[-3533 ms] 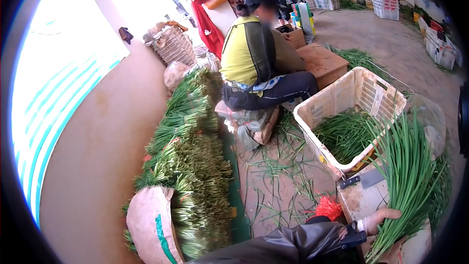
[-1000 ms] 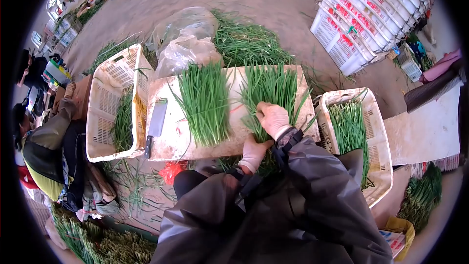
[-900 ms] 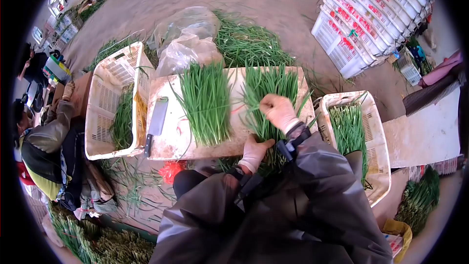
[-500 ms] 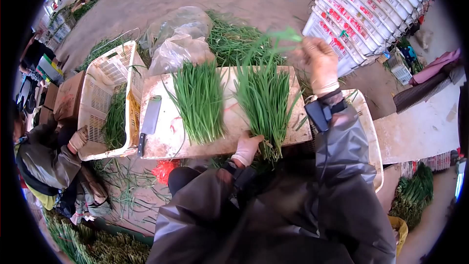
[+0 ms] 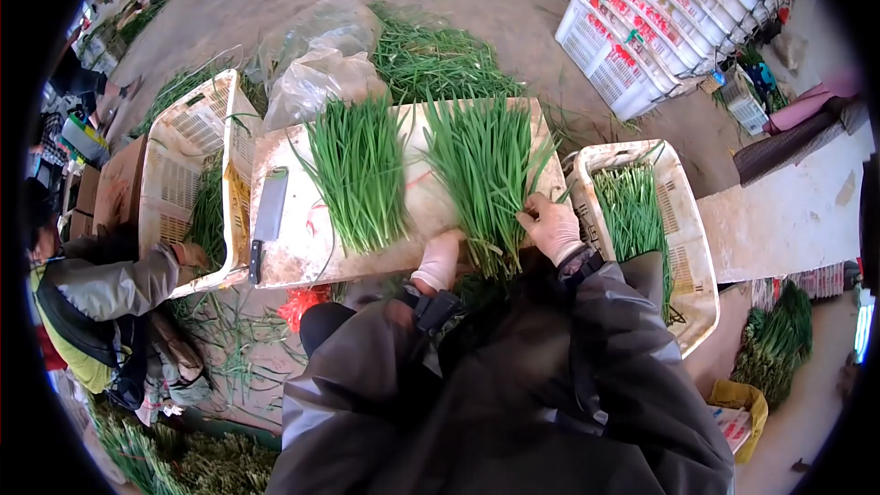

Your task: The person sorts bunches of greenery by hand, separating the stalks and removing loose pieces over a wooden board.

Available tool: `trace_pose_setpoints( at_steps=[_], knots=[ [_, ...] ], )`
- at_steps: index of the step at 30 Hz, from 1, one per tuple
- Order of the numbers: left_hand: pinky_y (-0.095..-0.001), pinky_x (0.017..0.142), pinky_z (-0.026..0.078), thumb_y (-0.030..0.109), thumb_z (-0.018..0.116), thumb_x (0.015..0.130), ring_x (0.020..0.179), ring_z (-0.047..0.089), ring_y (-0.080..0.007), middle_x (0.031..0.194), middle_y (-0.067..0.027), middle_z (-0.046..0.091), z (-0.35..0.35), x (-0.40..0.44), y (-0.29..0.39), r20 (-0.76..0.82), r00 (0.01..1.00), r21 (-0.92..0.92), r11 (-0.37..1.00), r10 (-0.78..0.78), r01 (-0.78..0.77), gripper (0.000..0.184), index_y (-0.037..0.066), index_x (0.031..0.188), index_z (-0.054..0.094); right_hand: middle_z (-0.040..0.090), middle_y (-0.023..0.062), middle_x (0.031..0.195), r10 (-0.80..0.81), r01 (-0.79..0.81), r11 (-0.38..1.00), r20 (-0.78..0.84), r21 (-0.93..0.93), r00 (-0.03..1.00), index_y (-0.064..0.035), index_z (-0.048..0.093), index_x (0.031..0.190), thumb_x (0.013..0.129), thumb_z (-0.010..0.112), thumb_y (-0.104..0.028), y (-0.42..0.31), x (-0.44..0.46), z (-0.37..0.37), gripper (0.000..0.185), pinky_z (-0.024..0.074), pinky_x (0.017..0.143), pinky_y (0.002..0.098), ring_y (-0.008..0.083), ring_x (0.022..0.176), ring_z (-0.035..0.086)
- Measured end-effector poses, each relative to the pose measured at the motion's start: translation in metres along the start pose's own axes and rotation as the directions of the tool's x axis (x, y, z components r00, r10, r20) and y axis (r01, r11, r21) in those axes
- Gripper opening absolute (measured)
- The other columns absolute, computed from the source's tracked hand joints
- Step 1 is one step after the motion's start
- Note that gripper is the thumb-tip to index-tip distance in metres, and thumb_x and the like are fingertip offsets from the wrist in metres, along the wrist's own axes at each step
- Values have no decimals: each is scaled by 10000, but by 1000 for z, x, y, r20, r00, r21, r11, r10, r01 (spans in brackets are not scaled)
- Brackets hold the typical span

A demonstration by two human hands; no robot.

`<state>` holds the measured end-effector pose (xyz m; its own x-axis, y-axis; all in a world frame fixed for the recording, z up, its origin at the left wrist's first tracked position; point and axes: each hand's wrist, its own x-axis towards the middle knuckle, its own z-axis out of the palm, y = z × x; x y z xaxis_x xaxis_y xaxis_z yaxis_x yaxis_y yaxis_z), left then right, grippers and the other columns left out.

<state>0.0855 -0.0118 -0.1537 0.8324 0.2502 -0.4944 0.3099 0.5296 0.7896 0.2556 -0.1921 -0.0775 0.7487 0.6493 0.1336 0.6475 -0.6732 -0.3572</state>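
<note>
Two bunches of long green stalks lie on a stained white board [image 5: 275, 257]. The left bunch [image 5: 357, 174] lies untouched. My left hand [image 5: 440, 259] rests at the lower left side of the right bunch [image 5: 486, 174], its fingertips hidden behind the stalk ends. At that bunch's lower right edge is my right hand [image 5: 553, 227], its fingers drawn together at the stalks; what they pinch is too small to make out. A cleaver [image 5: 269, 211] with a black handle lies at the board's left end.
Crates with green stalks stand left [image 5: 183, 137] and right [image 5: 683, 220] of the board. A co-worker's hand [image 5: 191, 259] is at the left crate. Behind the board lie plastic bags [image 5: 321, 82] and loose greens [image 5: 440, 60]. Stacked white crates [image 5: 642, 27] stand back right.
My right hand has come down from above the board, where it held a green strand, to the right bunch's lower edge. The co-worker's arm has reached further into the left crate. The view has shifted slightly.
</note>
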Motion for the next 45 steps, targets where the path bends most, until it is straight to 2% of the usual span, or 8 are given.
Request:
trace_pose_setpoints(
  at_steps=[18,23,27,28,30,33,36,45],
  knots=[
    [-396,680,597,261,593,1037,852,734,-240,1058,-105,757,1,13,-13,-171,972,46,987,162,-157,309,51,1245,683,680,107,784,-97,78,883,19,464,995,-51,659,922,890,786,-178,-37,-23,18,182,518,643,372,263,701,665],
    [-380,708,590,295,604,1040,866,726,-229,1093,-105,750,5,11,0,-232,970,-13,997,68,-73,354,42,1280,661,641,-3,751,21,-394,73,393,916,919,-34,707,930,985,710,-76,-54,-30,-30,69,477,613,254,85,634,588],
    [-359,786,581,304,613,1037,914,718,-249,1127,-103,746,-2,24,-12,-183,981,-71,994,70,-84,411,19,1333,637,741,69,879,-380,-362,626,676,690,631,-36,740,1104,975,729,-169,-61,-53,-59,186,547,693,265,128,712,698],
    [-355,807,578,305,612,1038,929,716,-255,1136,-102,746,-3,28,-15,-168,982,-65,993,83,-95,427,11,1347,631,768,152,998,-625,236,743,523,626,579,-30,744,1140,957,711,-255,-64,-57,-51,292,585,762,342,218,815,756],
    [-361,835,574,265,654,1015,949,712,-259,1149,-106,745,-2,34,-23,-144,982,-143,979,125,-146,431,-11,1345,635,771,160,1014,-390,472,872,772,134,502,-57,760,1075,933,685,-312,-62,-71,-51,301,586,832,421,307,915,757],
    [-365,858,566,152,750,920,960,710,-254,1128,-129,753,7,14,0,-174,980,-143,982,98,-124,399,-47,1258,680,771,124,952,-168,-102,964,858,247,486,-99,771,1011,919,693,-314,-85,-28,-71,247,573,838,467,356,917,736],
    [-364,849,565,96,795,851,953,715,-251,1105,-153,758,7,5,13,-175,980,-82,990,97,-113,393,-66,1197,702,737,137,879,-287,203,937,297,284,911,-128,750,939,920,714,-319,-80,-7,-49,195,563,725,474,380,810,711],
    [-397,872,566,178,819,756,950,745,-344,980,-208,771,1,7,2,-231,956,301,947,183,-108,494,-54,1174,694,655,139,1230,-402,410,911,117,-53,908,-139,677,1273,845,779,-239,-132,125,22,452,529,985,444,353,1148,638]
  ],
)
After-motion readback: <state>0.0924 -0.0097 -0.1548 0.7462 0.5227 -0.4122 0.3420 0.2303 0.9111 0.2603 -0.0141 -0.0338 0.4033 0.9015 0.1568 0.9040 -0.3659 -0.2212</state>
